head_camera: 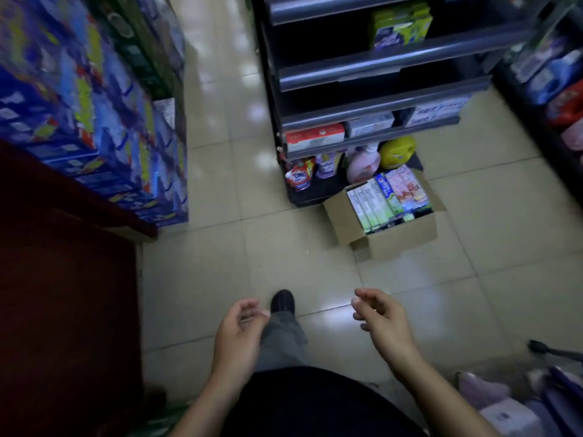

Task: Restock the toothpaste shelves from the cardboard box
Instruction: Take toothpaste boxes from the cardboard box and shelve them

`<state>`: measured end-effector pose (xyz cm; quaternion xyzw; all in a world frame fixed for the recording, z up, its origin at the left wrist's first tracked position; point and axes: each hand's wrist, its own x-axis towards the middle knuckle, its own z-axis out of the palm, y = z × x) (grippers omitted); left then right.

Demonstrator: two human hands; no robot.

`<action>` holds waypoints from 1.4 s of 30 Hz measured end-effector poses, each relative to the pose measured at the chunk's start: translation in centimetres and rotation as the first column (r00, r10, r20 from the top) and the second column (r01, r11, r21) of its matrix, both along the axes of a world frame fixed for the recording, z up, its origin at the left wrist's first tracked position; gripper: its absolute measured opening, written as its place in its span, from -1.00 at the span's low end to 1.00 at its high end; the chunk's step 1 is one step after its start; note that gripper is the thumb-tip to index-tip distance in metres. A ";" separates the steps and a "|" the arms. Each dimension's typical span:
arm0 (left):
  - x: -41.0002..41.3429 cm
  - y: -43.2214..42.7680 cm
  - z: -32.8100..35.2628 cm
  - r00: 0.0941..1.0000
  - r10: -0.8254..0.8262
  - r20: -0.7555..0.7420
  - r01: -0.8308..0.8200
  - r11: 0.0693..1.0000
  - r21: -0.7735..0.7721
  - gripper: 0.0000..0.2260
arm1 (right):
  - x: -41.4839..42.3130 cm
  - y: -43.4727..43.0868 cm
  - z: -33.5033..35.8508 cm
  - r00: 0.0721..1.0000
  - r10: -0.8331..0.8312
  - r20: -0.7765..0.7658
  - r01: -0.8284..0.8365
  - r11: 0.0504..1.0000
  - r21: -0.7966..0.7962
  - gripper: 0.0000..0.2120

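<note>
Left hand (239,331), right hand (383,320), bare tiles (284,247), cardboard box (403,239)

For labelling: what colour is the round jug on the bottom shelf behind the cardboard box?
The jug is yellow, clearest in the head view.

Open cardboard box (407,239) on tiled floor (205,263), touching base of dark shelf unit (378,72), toothpaste cartons (377,203) side by side inside, left hand (239,329) and right hand (383,316) loosely curled, empty, well apart from box
</note>
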<state>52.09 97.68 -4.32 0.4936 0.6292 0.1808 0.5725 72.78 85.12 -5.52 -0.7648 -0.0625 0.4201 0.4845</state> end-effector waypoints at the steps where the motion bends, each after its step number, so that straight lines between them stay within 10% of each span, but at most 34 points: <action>1: 2.1 2.1 -0.2 1.000 -0.030 0.002 0.030 1.000 -0.002 -0.85 | 1.3 1.0 0.1 0.999 -0.038 0.001 0.038 0.999 -0.011 -0.88; 14: 29.1 11.0 -5.0 0.960 -0.277 0.031 0.279 0.957 -0.080 -0.80 | 21.1 4.1 -1.3 0.956 -0.286 -0.067 0.280 0.956 -0.086 -0.85; 29: 60.7 6.6 -16.6 0.970 -0.199 -0.138 0.181 0.975 -0.131 -0.77 | 58.4 8.4 -17.7 0.977 0.210 -0.047 -0.215 0.956 -0.198 -0.91; 42: 69.6 18.6 -43.7 0.719 -0.537 -0.441 0.628 0.774 0.080 -0.48 | 62.0 14.3 -44.3 0.839 0.487 0.244 -0.387 0.848 -0.362 -0.63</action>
